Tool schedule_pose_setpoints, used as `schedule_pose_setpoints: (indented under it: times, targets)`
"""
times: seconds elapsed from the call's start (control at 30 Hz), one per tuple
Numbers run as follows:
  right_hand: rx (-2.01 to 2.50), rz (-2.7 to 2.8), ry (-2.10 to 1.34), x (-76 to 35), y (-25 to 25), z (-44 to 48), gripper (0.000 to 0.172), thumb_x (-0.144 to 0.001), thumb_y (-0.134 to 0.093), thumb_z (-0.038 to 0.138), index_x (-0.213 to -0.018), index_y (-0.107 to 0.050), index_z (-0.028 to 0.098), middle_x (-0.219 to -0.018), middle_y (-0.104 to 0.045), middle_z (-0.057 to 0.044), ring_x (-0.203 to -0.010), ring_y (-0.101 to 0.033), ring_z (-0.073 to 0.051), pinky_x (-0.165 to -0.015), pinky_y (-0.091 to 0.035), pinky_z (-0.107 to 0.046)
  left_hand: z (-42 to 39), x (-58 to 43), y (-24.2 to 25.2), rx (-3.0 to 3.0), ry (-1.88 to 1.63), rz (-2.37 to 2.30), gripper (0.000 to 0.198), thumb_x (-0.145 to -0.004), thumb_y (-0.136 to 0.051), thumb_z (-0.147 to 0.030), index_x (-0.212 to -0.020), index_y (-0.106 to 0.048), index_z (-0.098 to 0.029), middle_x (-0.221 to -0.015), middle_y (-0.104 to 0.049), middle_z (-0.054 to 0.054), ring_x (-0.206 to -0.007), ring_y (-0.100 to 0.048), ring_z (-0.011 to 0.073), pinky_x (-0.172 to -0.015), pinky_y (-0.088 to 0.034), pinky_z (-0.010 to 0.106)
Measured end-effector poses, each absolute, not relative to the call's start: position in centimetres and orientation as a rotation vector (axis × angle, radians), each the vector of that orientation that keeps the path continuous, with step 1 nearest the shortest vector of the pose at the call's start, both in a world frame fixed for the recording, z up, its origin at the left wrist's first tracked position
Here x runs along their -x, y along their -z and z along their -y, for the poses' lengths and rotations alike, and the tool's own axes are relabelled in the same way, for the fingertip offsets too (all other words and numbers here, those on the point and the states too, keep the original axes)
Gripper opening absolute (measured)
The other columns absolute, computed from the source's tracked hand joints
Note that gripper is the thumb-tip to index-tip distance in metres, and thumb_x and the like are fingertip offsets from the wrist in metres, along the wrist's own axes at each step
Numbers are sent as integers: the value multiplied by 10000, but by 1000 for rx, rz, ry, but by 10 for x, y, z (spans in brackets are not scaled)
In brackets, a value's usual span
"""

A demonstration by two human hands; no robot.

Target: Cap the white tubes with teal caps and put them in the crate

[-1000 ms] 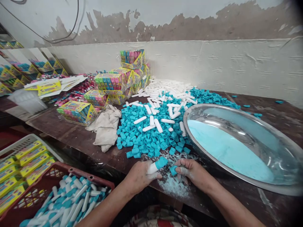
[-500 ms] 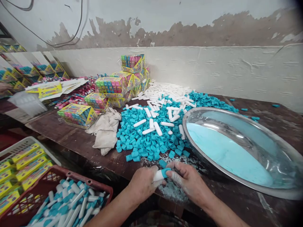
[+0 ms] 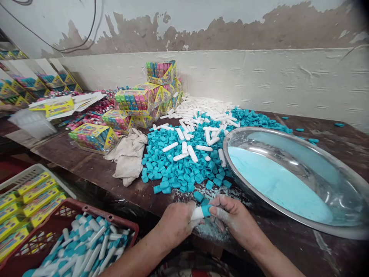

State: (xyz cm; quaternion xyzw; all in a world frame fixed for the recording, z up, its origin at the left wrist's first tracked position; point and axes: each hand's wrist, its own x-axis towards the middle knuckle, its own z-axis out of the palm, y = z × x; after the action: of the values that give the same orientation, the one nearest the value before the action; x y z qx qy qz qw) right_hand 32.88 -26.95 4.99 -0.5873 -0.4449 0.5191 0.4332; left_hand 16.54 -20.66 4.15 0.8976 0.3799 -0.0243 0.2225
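My left hand (image 3: 176,220) is closed round a white plastic tube (image 3: 197,213) just over the table's front edge. A teal cap (image 3: 205,210) sits on the tube's right end. My right hand (image 3: 234,216), dusted with pale powder, pinches that cap between thumb and fingers. Two loose teal caps (image 3: 198,196) lie right behind my hands. Beyond them spreads a heap of teal caps (image 3: 178,165), with several white tubes (image 3: 192,154) lying on top. A larger pile of white tubes (image 3: 201,105) is against the wall.
To the right stands a wide metal basin (image 3: 291,163) holding light-blue powder (image 3: 276,188). A crumpled cloth (image 3: 128,159) and packed display boxes (image 3: 93,136) are left of the heap. At lower left, a red crate (image 3: 99,215) holds capped tubes (image 3: 86,246), beside a white basket (image 3: 54,175) of yellow boxes.
Both hands and the tube sit slightly further right in view. The cap still covers the tube's end, with my right fingers on it. The view has tilted down slightly.
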Motion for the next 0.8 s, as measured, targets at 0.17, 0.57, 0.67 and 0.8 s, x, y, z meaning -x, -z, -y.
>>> schedule_pose_setpoints:
  times: [0.17,0.57,0.67,0.8]
  targets:
    - [1537,1175,-1217,-330,-48,275,153,-725,-544,302,-619,-509,198,-466,-453,57,-371,-383,-84,-392,-293,-216,207,-167,-45,-2515,99,-1039,273,-806,-492,-451,-863,-559,-192,-796,-667,63,-757,-633,244,-615,-441,276]
    - [1560,1105,-1220,-331,-47,281,164,-716,-530,293,-593,-502,188,-397,-410,74,-344,-366,-80,-391,-274,-210,214,-166,-43,-2551,124,-987,251,-811,-481,-433,-867,-547,-197,-799,-666,52,-755,-636,243,-623,-460,283]
    - [1567,1102,-1182,-330,-47,283,167,-719,-526,290,-591,-497,186,-401,-399,75,-350,-360,-79,-388,-269,-207,215,-166,-44,-2557,124,-984,230,-815,-480,-412,-867,-542,-197,-801,-668,47,-749,-638,255,-616,-472,303]
    - [1538,1107,-1204,-330,-45,283,162,-719,-527,294,-602,-490,189,-423,-414,73,-351,-360,-77,-384,-269,-205,215,-166,-45,-2551,114,-987,231,-809,-491,-415,-860,-544,-197,-791,-668,47,-743,-640,254,-618,-479,306]
